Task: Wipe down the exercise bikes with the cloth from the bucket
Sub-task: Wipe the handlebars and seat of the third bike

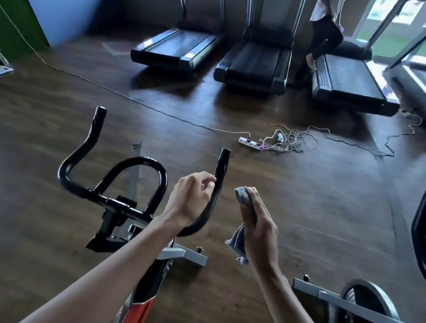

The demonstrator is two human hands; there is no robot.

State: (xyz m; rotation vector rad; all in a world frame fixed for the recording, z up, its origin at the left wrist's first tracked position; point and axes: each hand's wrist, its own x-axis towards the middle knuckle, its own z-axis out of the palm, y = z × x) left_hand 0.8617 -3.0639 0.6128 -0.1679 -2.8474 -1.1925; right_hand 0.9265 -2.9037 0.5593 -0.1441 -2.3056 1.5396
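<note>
near bike (140, 308) left of centre; black handlebar (72, 160) with loop and two horns. left hand (191, 196) at the right horn (223, 162), fingers loosely curled, tips at the bar; cannot tell if they close on it. grey cloth (243, 198), bunched, just right of that horn, apart from it, pinned by right hand (258, 228) between thumb and pressed-together fingers. second bike (350, 303) far right.

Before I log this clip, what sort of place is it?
Likely a gym: a row of treadmills at the back, two exercise bikes up front, the right hand holding a grey cloth.
</note>
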